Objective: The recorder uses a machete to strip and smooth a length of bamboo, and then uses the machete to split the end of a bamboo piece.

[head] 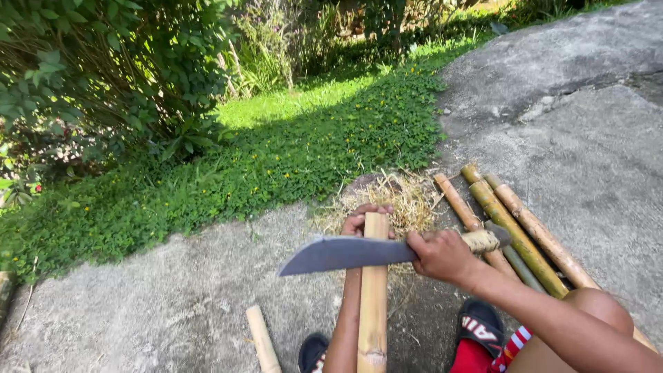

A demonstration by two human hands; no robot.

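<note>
Pale yellow bamboo pole [373,297] standing nearly upright between the knees, left hand [360,220] curled around its cut top, right hand [440,254] closed tight on a machete [349,253], broad dark blade laid across the pole just below the left hand, bamboo stalks [514,228] beyond the right hand, dry shavings [404,197] behind the left.

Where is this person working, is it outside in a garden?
Yes, probably a garden or yard edge, outdoors. Sunlit green ground plants and bushes grow beside a big bare grey rock, where bamboo poles and dry shavings lie.
</note>
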